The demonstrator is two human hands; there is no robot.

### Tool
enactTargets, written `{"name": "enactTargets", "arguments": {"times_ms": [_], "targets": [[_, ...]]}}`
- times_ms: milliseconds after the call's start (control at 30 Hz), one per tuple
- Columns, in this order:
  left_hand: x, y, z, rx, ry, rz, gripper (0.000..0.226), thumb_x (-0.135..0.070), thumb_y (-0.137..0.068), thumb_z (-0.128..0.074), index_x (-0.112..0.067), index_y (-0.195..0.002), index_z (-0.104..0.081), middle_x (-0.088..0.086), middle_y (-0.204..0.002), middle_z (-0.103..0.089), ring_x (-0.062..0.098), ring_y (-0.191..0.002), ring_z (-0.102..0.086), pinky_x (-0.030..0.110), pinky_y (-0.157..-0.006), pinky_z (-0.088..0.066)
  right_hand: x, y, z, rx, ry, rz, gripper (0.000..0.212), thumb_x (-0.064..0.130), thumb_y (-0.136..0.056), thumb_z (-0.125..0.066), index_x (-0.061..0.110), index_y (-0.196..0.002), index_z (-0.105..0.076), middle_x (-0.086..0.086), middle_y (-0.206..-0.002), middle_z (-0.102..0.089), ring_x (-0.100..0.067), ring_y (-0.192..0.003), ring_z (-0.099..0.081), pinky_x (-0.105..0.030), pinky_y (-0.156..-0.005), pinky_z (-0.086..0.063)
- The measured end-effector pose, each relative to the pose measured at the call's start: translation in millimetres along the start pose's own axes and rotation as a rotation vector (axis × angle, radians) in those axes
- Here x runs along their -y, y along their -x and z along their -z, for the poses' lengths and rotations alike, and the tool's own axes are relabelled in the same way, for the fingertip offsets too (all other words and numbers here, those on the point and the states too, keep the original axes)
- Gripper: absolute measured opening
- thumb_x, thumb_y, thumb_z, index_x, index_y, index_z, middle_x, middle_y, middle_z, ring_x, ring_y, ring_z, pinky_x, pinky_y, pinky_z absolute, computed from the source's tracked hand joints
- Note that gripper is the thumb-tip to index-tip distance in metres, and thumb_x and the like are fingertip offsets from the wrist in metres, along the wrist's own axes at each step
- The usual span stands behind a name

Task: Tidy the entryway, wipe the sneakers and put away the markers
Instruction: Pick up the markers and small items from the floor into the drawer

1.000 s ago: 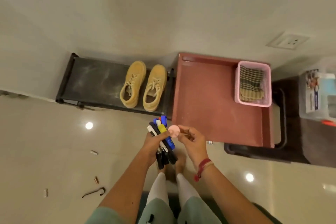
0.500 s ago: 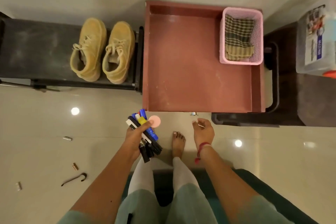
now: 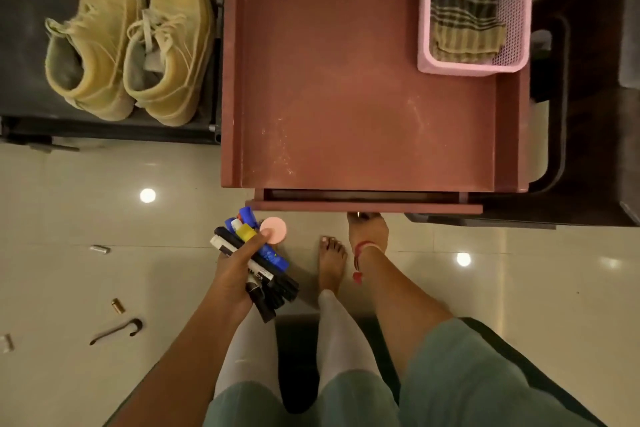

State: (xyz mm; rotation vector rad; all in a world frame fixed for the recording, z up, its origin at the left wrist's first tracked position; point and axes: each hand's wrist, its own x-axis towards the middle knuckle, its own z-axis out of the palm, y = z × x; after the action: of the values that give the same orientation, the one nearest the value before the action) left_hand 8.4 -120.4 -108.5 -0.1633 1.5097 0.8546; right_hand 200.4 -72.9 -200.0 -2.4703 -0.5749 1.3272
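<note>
My left hand (image 3: pixel 239 267) is closed around a bundle of markers (image 3: pixel 263 263), black, blue and yellow, with a round pink disc (image 3: pixel 274 230) pinched at the top. My right hand (image 3: pixel 367 230) grips the small knob of the drawer (image 3: pixel 363 206), which sticks out slightly under the front of the red-brown table (image 3: pixel 346 97). A pair of tan sneakers (image 3: pixel 128 45) stands on the black shoe rack (image 3: pixel 20 45) to the left. At the table's back right, a pink basket (image 3: pixel 474 66) holds a folded checked cloth (image 3: pixel 467 10).
Small loose items lie on the glossy tile floor at left: a silver cylinder (image 3: pixel 99 248), a brass cylinder (image 3: pixel 117 306) and a dark hook (image 3: pixel 117 331). Dark furniture (image 3: pixel 588 114) stands right of the table. My bare foot (image 3: pixel 331 263) is in front of the drawer.
My right hand left the pink disc and went to the drawer knob; the drawer has slid out slightly. The view has dropped closer to the table. My left hand still holds the markers.
</note>
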Motion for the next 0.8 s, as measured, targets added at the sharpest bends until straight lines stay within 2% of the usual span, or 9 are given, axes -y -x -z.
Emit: {"name": "enactTargets", "arguments": {"times_ms": [100, 167, 233, 300, 400, 500, 567, 667, 800], "targets": [[-5, 13, 0, -0.021, -0.027, -0.023, 0.015, -0.014, -0.083, -0.066, -0.014, -0.098, -0.063, 0.0, -0.069, -0.069, 0.014, -0.06, -0.068, 0.029, -0.059, -0.058, -16, 37, 17, 0.054, -0.098, -0.032, 0.03, 0.018, -0.087, -0.064, 0.011, -0.114, -0.055, 0.002, -0.107, -0.058, -0.016, -0.102, -0.054, -0.027, -0.093, -0.041], [-7, 23, 1, -0.052, -0.058, -0.026, 0.014, -0.012, -0.084, -0.067, -0.012, -0.096, -0.062, 0.001, -0.067, -0.069, 0.015, -0.059, -0.068, 0.029, -0.058, -0.058, -27, 56, 31, -0.039, -0.177, -0.082, 0.033, 0.018, -0.086, -0.065, 0.013, -0.116, -0.053, 0.0, -0.114, -0.058, -0.018, -0.11, -0.053, -0.034, -0.1, -0.041], [-10, 30, -1, -0.071, -0.075, -0.02, 0.017, -0.012, -0.084, -0.068, -0.009, -0.099, -0.061, 0.003, -0.07, -0.069, 0.016, -0.059, -0.067, 0.03, -0.059, -0.058, -35, 68, 51, -0.163, -0.198, -0.081, 0.029, 0.017, -0.085, -0.067, 0.015, -0.11, -0.053, -0.003, -0.115, -0.056, -0.023, -0.111, -0.055, -0.035, -0.097, -0.044], [-9, 37, -3, -0.076, -0.104, -0.008, 0.021, -0.013, -0.083, -0.068, -0.008, -0.102, -0.061, 0.006, -0.075, -0.068, 0.017, -0.061, -0.067, 0.033, -0.063, -0.058, -40, 77, 73, -0.259, -0.123, -0.014, 0.033, 0.016, -0.083, -0.068, 0.015, -0.11, -0.049, -0.005, -0.117, -0.051, -0.024, -0.11, -0.054, -0.036, -0.095, -0.046], [-2, 42, -10, -0.056, -0.135, 0.019, 0.013, -0.012, -0.084, -0.068, -0.01, -0.095, -0.061, 0.004, -0.068, -0.068, 0.018, -0.06, -0.066, 0.036, -0.067, -0.056, -51, 73, 101, -0.29, 0.199, 0.2, 0.034, 0.016, -0.084, -0.066, 0.016, -0.115, -0.05, -0.007, -0.124, -0.05, -0.025, -0.113, -0.052, -0.037, -0.098, -0.043], [4, 43, -21, -0.057, -0.157, 0.037, 0.013, -0.011, -0.083, -0.068, -0.01, -0.094, -0.061, 0.006, -0.069, -0.067, 0.021, -0.063, -0.065, 0.036, -0.066, -0.055, -58, 53, 116, -0.109, 0.628, 0.419, 0.024, 0.021, -0.09, -0.056, 0.021, -0.113, -0.058, -0.004, -0.125, -0.057, -0.024, -0.125, -0.046, -0.04, -0.112, -0.024], [7, 42, -31, -0.067, -0.172, 0.035, 0.013, -0.011, -0.083, -0.069, -0.01, -0.093, -0.061, 0.006, -0.07, -0.067, 0.02, -0.062, -0.066, 0.034, -0.062, -0.055, -49, 43, 126, -0.008, 0.866, 0.472, 0.018, 0.027, -0.094, -0.046, 0.023, -0.103, -0.062, 0.001, -0.104, -0.066, -0.018, -0.112, -0.056, -0.042, -0.116, -0.013], [8, 39, -49, -0.075, -0.16, 0.032, 0.014, -0.009, -0.083, -0.069, -0.01, -0.095, -0.061, 0.006, -0.07, -0.067, 0.018, -0.059, -0.067, 0.03, -0.054, -0.056, -18, 34, 138, 0.112, 1.005, 0.406, 0.028, 0.03, -0.097, -0.039, 0.021, -0.079, -0.058, 0.001, -0.075, -0.064, -0.019, -0.088, -0.064, -0.044, -0.115, -0.02], [13, 32, -74, -0.012, -0.19, 0.051, 0.027, -0.009, -0.082, -0.069, -0.009, -0.107, -0.059, 0.01, -0.081, -0.065, 0.023, -0.069, -0.065, 0.039, -0.069, -0.056, 6, 23, 144, 0.279, 0.961, 0.284, 0.024, 0.029, -0.096, -0.041, 0.018, -0.085, -0.06, -0.002, -0.087, -0.063, -0.024, -0.095, -0.06, -0.042, -0.104, -0.032]]}}
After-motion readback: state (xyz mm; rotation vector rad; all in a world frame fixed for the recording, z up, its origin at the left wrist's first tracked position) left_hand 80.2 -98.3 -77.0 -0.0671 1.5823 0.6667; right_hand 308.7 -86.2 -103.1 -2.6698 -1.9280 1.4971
